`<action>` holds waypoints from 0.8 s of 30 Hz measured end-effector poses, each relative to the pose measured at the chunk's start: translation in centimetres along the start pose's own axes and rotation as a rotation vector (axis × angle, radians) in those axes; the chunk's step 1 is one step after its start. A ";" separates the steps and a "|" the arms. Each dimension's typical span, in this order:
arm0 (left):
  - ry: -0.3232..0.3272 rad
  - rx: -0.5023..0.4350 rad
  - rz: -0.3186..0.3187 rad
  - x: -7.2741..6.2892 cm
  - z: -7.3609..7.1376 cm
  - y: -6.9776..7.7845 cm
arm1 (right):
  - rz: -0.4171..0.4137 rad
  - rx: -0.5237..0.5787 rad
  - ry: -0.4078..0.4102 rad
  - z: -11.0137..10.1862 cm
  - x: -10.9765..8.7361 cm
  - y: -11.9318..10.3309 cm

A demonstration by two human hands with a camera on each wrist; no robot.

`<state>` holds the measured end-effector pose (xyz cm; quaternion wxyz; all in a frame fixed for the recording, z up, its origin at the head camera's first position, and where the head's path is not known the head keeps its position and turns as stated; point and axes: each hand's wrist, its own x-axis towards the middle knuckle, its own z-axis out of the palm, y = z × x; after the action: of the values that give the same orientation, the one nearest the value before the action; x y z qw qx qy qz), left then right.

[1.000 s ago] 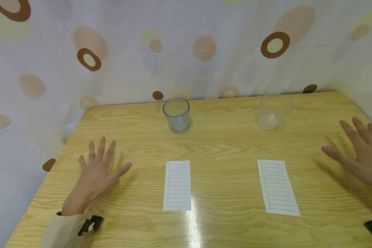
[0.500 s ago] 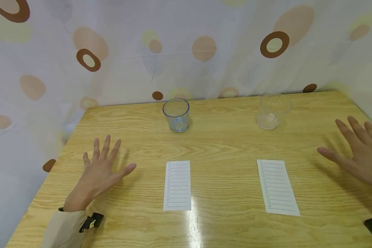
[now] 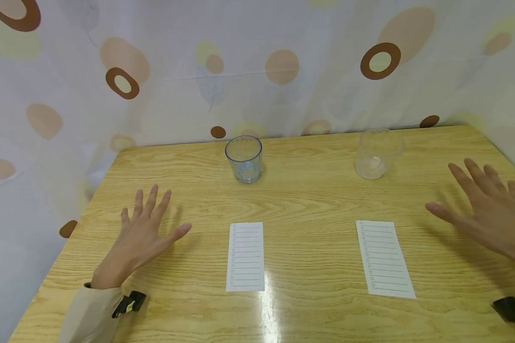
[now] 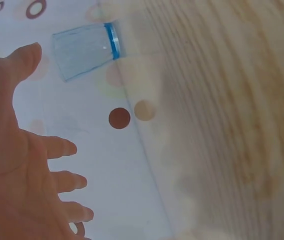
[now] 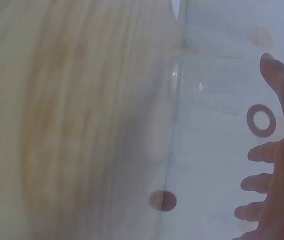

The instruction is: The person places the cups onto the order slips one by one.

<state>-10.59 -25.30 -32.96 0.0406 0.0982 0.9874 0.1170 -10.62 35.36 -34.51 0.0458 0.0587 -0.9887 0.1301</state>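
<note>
My left hand (image 3: 139, 240) is over the left part of the table with fingers spread and nothing in it. On the right side, my right hand (image 3: 491, 214) also has its fingers spread and holds nothing. A clear cup with a blue rim (image 3: 245, 159) stands upright toward the back, left of centre; the left wrist view shows the same blue-tinted cup (image 4: 84, 50) beyond the thumb. Another cup, colourless and clear (image 3: 375, 155), stands at the back right. A white lined paper slip (image 3: 246, 257) lies in front of the blue-rimmed cup, and a second slip (image 3: 385, 259) lies slightly slanted before the colourless one.
The wooden table (image 3: 309, 267) has its back edge against a pale curtain (image 3: 249, 38) patterned with ovals and rings. Black straps (image 3: 129, 304) are worn at the wrists. A bright light reflection crosses the table's front middle.
Both hands have moved inward: the left a little to the right and up, the right farther to the left. The cups and paper slips stay where they were.
</note>
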 end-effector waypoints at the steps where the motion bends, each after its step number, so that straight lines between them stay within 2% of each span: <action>1: 0.005 -0.002 0.003 0.1 0.0 0.1 | -0.009 0.006 0.001 0.0 0.1 -0.3; 6: 0.049 -0.020 0.042 1.1 -0.1 0.8 | -0.073 0.021 0.016 0.3 0.2 -2.0; 11: 0.054 -0.068 0.077 2.5 -0.1 1.8 | -0.152 0.039 0.048 0.8 0.1 -3.4; 15: 0.061 -0.100 0.077 3.4 -0.2 2.6 | -0.193 0.071 0.060 1.0 0.3 -4.4; 24: 0.070 -0.172 0.069 4.9 -0.4 3.8 | -0.221 0.103 0.020 0.9 0.9 -6.4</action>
<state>-14.67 -20.78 -31.92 0.0102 0.1242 0.9706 0.2059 -10.73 28.84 -33.70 0.0669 0.1684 -0.9677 0.1753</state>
